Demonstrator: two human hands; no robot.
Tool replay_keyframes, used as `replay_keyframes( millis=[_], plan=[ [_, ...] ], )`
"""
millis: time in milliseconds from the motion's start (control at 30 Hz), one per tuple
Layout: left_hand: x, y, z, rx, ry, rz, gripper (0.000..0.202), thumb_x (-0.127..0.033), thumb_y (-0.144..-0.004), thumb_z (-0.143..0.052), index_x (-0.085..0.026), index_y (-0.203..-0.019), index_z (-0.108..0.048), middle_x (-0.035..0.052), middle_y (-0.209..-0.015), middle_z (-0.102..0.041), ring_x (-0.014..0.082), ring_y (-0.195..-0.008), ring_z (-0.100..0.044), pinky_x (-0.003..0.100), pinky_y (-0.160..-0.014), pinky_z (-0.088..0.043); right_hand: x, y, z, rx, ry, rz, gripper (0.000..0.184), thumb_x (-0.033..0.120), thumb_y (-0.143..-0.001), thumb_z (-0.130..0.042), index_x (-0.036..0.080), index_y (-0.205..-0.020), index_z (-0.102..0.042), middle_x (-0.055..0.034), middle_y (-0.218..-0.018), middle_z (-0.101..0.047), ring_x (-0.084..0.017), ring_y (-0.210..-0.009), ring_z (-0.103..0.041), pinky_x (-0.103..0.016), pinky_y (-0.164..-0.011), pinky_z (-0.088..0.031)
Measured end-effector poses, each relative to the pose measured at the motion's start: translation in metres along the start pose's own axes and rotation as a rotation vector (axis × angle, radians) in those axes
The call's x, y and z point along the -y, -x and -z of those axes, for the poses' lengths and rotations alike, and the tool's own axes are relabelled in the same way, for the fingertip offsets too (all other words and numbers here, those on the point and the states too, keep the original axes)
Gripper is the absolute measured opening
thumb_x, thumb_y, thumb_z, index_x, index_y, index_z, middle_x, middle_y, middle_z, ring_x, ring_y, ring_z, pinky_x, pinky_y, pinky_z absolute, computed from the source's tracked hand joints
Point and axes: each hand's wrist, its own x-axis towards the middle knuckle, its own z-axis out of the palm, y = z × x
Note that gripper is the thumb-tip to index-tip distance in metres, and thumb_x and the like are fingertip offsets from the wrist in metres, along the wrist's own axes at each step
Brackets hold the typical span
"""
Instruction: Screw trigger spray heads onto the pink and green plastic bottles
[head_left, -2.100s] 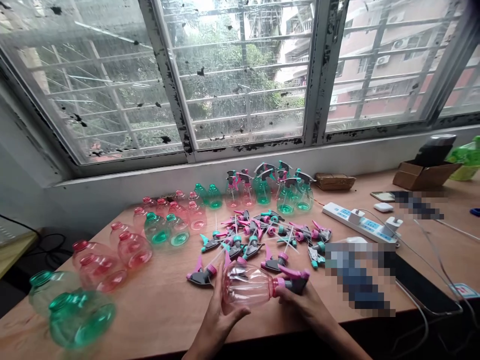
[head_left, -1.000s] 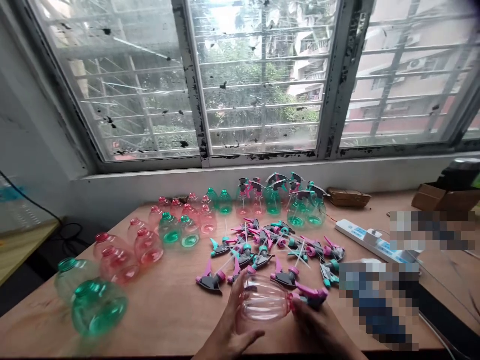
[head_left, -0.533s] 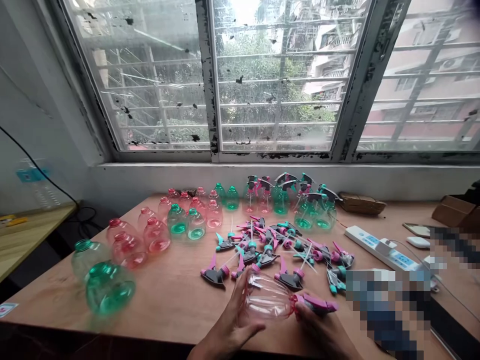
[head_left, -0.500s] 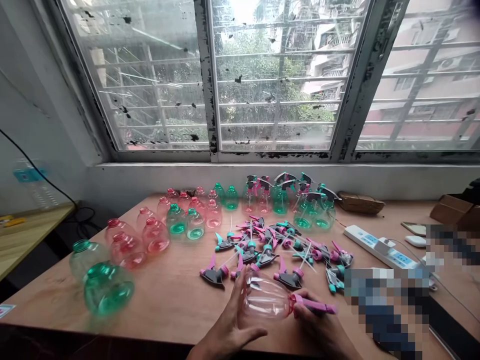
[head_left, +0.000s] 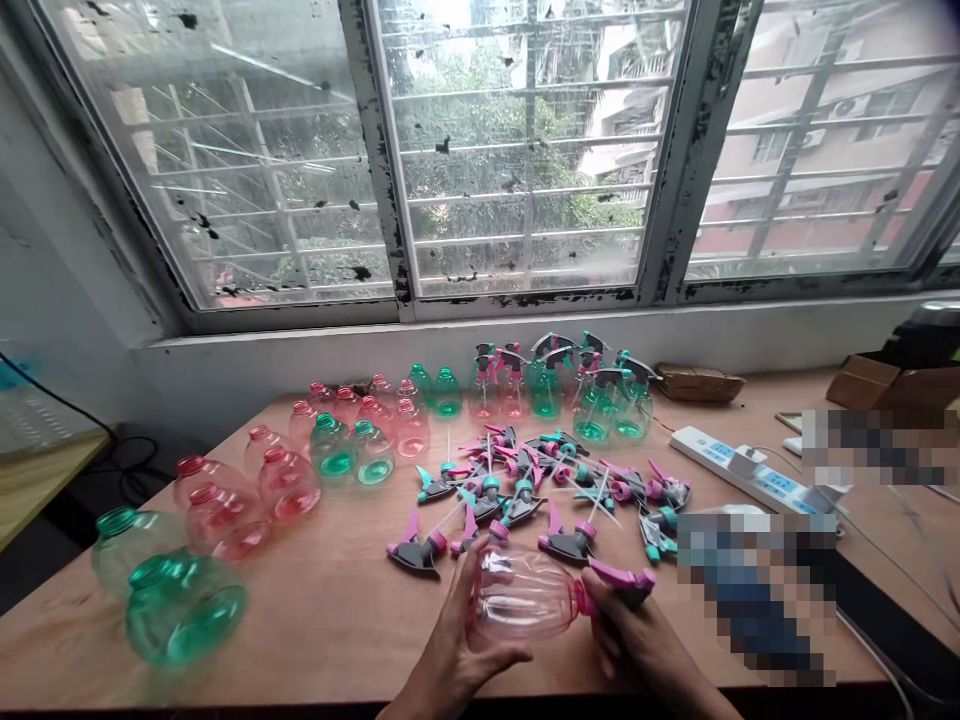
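A clear pink spray bottle (head_left: 525, 598) lies on its side in the air above the table's front edge, its neck pointing right. My left hand (head_left: 459, 640) is wrapped round its base end. At the neck, my right hand (head_left: 630, 625) grips the pink and grey trigger spray head (head_left: 626, 580), which sits on the bottle's mouth. Just beyond the bottle lies a heap of loose trigger spray heads (head_left: 517, 490) in pink, teal and grey, with thin dip tubes. One pink-and-grey head (head_left: 574, 540) lies right behind the bottle.
Open pink bottles (head_left: 289, 485) and green bottles (head_left: 184, 610) stand on the left. Bottles with spray heads fitted (head_left: 547, 385) stand at the back by the wall. A white power strip (head_left: 750, 465) and a cardboard box (head_left: 885, 385) are on the right.
The spray head on the pink bottle has turned, its trigger now showing on the upper side. My right hand has twisted with it. The view has swung slightly right.
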Motion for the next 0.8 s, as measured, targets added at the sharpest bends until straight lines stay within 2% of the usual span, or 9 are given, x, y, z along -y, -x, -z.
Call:
replay_keyframes(
  millis=[133, 267, 367, 467, 533, 600, 700, 733, 800],
  plan=[
    [0.007, 0.002, -0.006, -0.024, -0.151, -0.122, 0.089, -0.052, -0.076, -0.081, -0.040, -0.150, -0.032, 0.0072, -0.156, -0.034, 0.0397, -0.142, -0.037, 0.054, -0.120, -0.033, 0.007, 0.000, 0.002, -0.052, -0.046, -0.004, 0.062, 0.079, -0.075, -0.059, 0.025, -0.051, -0.042, 0.0115, -0.037, -0.037, -0.009, -0.028, -0.042, -0.023, -0.037, -0.023],
    [0.016, 0.000, -0.010, 0.035, -0.286, -0.277, 0.084, -0.049, -0.083, -0.076, -0.046, -0.149, -0.024, 0.0072, -0.158, -0.026, 0.0416, -0.148, -0.029, 0.058, -0.120, -0.032, 0.011, 0.008, 0.009, -0.075, -0.092, -0.064, 0.059, 0.075, -0.077, -0.062, 0.024, -0.053, -0.042, 0.0115, -0.036, -0.037, -0.008, -0.030, -0.036, -0.023, -0.039, -0.025],
    [0.011, -0.002, -0.011, 0.066, -0.346, -0.231, 0.086, -0.043, -0.086, -0.075, -0.044, -0.151, -0.018, 0.0085, -0.164, -0.022, 0.0408, -0.152, -0.022, 0.061, -0.123, -0.024, 0.012, 0.016, 0.013, -0.085, -0.070, -0.032, 0.057, 0.073, -0.076, -0.065, 0.023, -0.055, -0.046, 0.0078, -0.041, -0.045, -0.010, -0.036, -0.042, -0.024, -0.042, -0.028],
    [0.000, -0.004, -0.013, 0.087, -0.356, -0.130, 0.098, -0.038, -0.088, -0.073, -0.040, -0.155, -0.002, 0.0110, -0.167, -0.020, 0.0379, -0.152, -0.025, 0.061, -0.124, -0.023, 0.022, 0.023, 0.017, -0.046, 0.022, 0.115, 0.050, 0.070, -0.074, -0.069, 0.023, -0.062, -0.058, 0.0052, -0.046, -0.052, -0.014, -0.041, -0.048, -0.028, -0.044, -0.035],
    [-0.004, -0.004, -0.014, 0.108, -0.397, -0.089, 0.108, -0.034, -0.087, -0.076, -0.041, -0.156, 0.007, 0.0102, -0.169, -0.019, 0.0359, -0.153, -0.026, 0.060, -0.124, -0.024, 0.035, 0.027, 0.022, -0.135, 0.136, 0.233, 0.051, 0.066, -0.078, -0.069, 0.024, -0.052, -0.056, 0.0020, -0.047, -0.055, -0.018, -0.047, -0.053, -0.031, -0.050, -0.042],
    [-0.004, -0.004, -0.015, 0.129, -0.454, -0.072, 0.111, -0.030, -0.085, -0.077, -0.043, -0.156, 0.006, 0.0085, -0.170, -0.017, 0.0355, -0.153, -0.027, 0.060, -0.124, -0.025, 0.054, 0.028, 0.030, -0.267, 0.274, 0.324, 0.049, 0.062, -0.078, -0.072, 0.025, -0.050, -0.057, 0.0004, -0.049, -0.059, -0.020, -0.049, -0.056, -0.031, -0.050, -0.043],
    [0.000, -0.004, -0.017, 0.135, -0.532, -0.098, 0.103, -0.025, -0.088, -0.074, -0.044, -0.157, 0.000, 0.0085, -0.170, -0.018, 0.0371, -0.150, -0.032, 0.063, -0.123, -0.026, 0.093, 0.015, 0.046, -0.364, 0.574, 0.538, 0.034, 0.059, -0.084, -0.068, 0.025, -0.079, -0.072, 0.0011, -0.054, -0.063, -0.021, -0.050, -0.058, -0.031, -0.050, -0.041],
    [0.001, -0.004, -0.017, 0.133, -0.541, -0.105, 0.102, -0.024, -0.089, -0.072, -0.044, -0.157, 0.002, 0.0095, -0.169, -0.018, 0.0369, -0.150, -0.034, 0.063, -0.122, -0.027, 0.108, 0.005, 0.051, -0.398, 0.673, 0.602, 0.036, 0.059, -0.087, -0.065, 0.024, -0.094, -0.073, 0.0004, -0.059, -0.066, -0.021, -0.052, -0.060, -0.031, -0.052, -0.042],
    [0.001, -0.003, -0.017, 0.134, -0.533, -0.087, 0.103, -0.021, -0.091, -0.068, -0.042, -0.157, 0.008, 0.0113, -0.169, -0.017, 0.0348, -0.149, -0.036, 0.062, -0.121, -0.030, 0.136, -0.028, 0.059, -0.469, 0.882, 0.661, 0.045, 0.062, -0.092, -0.057, 0.021, -0.103, -0.070, -0.0014, -0.062, -0.068, -0.022, -0.053, -0.061, -0.031, -0.054, -0.041]
  ],
)
